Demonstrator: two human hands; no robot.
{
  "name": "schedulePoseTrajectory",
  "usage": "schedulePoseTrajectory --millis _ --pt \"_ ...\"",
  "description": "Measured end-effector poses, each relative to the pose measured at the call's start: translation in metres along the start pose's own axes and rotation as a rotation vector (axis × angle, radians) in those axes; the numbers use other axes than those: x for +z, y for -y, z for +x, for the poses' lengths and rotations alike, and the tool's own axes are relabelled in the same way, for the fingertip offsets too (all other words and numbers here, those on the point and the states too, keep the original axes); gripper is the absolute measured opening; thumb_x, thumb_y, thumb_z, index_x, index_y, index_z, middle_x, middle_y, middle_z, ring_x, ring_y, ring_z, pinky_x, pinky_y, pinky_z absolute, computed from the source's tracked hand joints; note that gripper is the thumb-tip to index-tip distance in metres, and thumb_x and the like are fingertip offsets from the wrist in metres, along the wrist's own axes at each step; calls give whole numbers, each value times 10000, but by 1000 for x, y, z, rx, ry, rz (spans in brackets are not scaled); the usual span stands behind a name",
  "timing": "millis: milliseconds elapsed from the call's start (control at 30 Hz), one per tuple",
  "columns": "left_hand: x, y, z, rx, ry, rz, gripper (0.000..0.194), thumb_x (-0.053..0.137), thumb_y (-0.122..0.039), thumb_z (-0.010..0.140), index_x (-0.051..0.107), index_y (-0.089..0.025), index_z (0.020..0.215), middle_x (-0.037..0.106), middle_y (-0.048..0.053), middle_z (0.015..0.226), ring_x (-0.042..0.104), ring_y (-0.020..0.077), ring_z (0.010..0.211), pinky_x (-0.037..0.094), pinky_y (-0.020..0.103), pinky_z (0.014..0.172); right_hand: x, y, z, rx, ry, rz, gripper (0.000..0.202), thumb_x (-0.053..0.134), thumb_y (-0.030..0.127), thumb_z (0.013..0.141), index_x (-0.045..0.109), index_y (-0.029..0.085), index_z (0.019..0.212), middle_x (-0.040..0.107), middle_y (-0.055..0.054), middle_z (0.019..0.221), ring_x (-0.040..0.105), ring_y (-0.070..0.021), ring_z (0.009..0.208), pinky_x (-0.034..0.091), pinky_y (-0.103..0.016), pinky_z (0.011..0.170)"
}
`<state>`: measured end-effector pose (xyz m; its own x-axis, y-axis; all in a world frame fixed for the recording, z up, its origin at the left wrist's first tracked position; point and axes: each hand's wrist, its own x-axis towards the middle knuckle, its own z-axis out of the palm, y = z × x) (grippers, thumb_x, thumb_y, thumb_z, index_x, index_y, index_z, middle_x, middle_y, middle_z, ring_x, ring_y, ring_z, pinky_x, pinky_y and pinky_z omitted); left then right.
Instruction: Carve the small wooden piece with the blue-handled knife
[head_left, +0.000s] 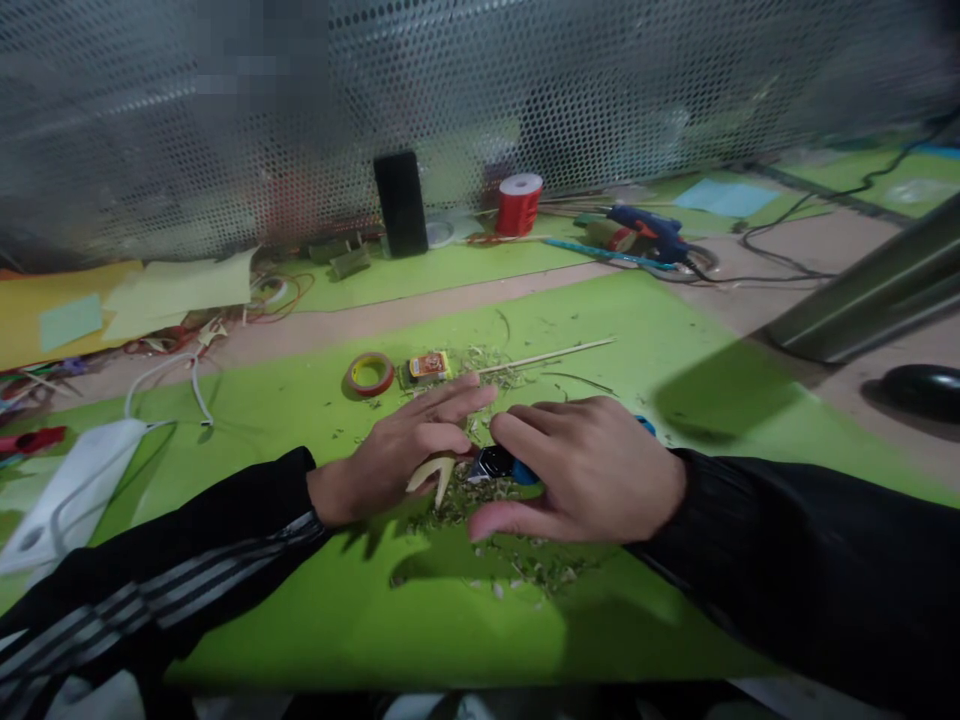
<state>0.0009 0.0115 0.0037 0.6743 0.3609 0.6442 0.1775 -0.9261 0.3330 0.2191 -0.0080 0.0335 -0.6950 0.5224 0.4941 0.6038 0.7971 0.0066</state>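
My right hand is closed around a utility knife with a blue and black body. The front of the knife points left, towards my other hand. My left hand is closed on a pale, forked strip, perhaps split bamboo, whose ends stick out below the fingers. Part of the strip is hidden by that hand. Greenish shavings lie scattered under and around both hands on the green mat. Just beyond them rests a thin pale stick.
A tape roll and a small box sit ahead of my left hand. Farther back stand a phone, a red spool and a glue gun. A white power strip is left; a metal cylinder is right.
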Motion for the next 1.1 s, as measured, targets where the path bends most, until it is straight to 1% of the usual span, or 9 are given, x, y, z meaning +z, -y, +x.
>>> schedulePoseTrajectory --millis 67,167,200,333,533,633,767,933,1100 --pt "2 1 1 2 -26 48 201 481 -402 978 492 -214 1047 603 143 1332 473 237 1368 544 471 1024 1 1 0 23 -13 -9 791 94 753 917 600 165 762 528 -8 519 406 -124 439 158 -301 516" --pt "6 2 1 7 -58 123 323 415 -515 973 515 -209 989 665 115 1191 550 238 1260 535 476 990 3 2 0 41 -24 -10 795 91 746 922 610 157 796 530 -5 518 395 -119 429 153 -295 516" --pt "7 2 2 5 -52 149 333 418 -523 970 519 -205 984 674 110 1145 568 238 1222 532 472 980 3 3 0 46 -28 -12 792 92 739 927 613 154 810 531 -5 518 397 -120 429 150 -295 516" --pt "7 0 3 30 -54 229 331 401 -499 985 513 -188 1000 669 94 1020 594 236 1106 538 452 919 3 3 0 47 0 -24 751 133 721 940 615 153 849 536 -4 529 420 -122 441 142 -300 519" --pt "5 0 3 44 -25 257 307 418 -483 985 502 -191 1031 650 87 1006 575 244 1086 531 462 885 0 2 0 19 72 -36 691 229 723 934 611 151 863 567 -14 573 442 -120 463 146 -292 517" --pt "6 -1 1 41 -4 255 366 410 -533 971 500 -186 1043 650 89 999 575 240 1070 532 447 879 1 1 0 14 65 -73 690 223 718 937 611 152 865 567 -16 583 429 -121 466 147 -298 517" --pt "6 -2 1 42 -25 279 371 414 -532 970 492 -172 1008 643 84 930 575 218 970 546 399 844 2 2 1 1 27 -153 665 241 703 944 601 159 818 540 -10 568 412 -121 464 143 -300 517" --pt "6 -2 1 37 -36 303 322 427 -485 980 486 -170 1001 630 82 903 559 215 903 549 384 771 2 4 2 -18 -65 -238 628 248 663 963 576 172 749 519 -12 554 382 -127 460 145 -297 522" --pt "7 -1 -1 23 -26 314 280 478 -443 967 479 -166 1006 623 86 911 551 221 891 537 392 757 2 5 1 -3 -49 -273 611 247 640 972 562 177 728 522 -19 565 371 -130 464 132 -300 524"
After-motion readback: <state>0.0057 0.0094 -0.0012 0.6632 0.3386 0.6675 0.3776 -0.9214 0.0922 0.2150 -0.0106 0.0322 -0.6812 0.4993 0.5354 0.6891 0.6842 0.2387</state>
